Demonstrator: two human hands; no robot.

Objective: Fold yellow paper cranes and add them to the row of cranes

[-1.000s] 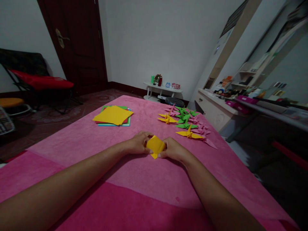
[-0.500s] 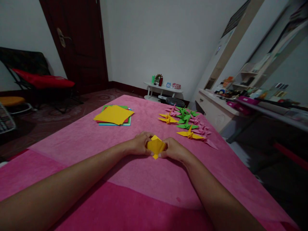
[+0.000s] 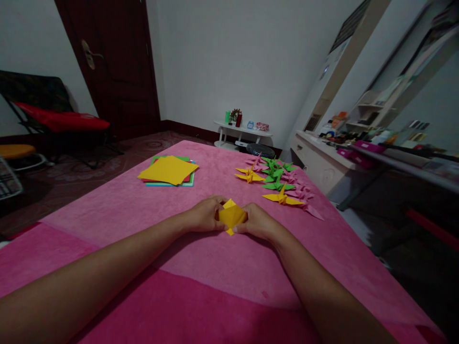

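Observation:
Between my two hands is a partly folded piece of yellow origami paper (image 3: 232, 216), its upper flap standing up in a point and a small tip showing at the bottom. My left hand (image 3: 206, 213) grips its left side, thumb at the lower edge and fingers behind. On the right side, my right hand (image 3: 258, 220) pinches it the same way, the thumb near the bottom tip. Some fingertips are hidden behind the paper. Beyond my right hand sit folded paper cranes, among them a yellow crane (image 3: 283, 197), a second yellow crane (image 3: 250, 175) and several green cranes (image 3: 275, 177).
A stack of coloured square paper (image 3: 168, 170), yellow on top, lies at the far left of the pink-covered table (image 3: 118, 210). Pink cranes (image 3: 300, 191) lie by the right edge. Past it stands a cluttered dresser (image 3: 322, 160). A red-draped chair (image 3: 64, 119) is at left.
Both hands keep their hold on the yellow paper, with only a slight shift of fingers and flap. The whole view has drifted a little.

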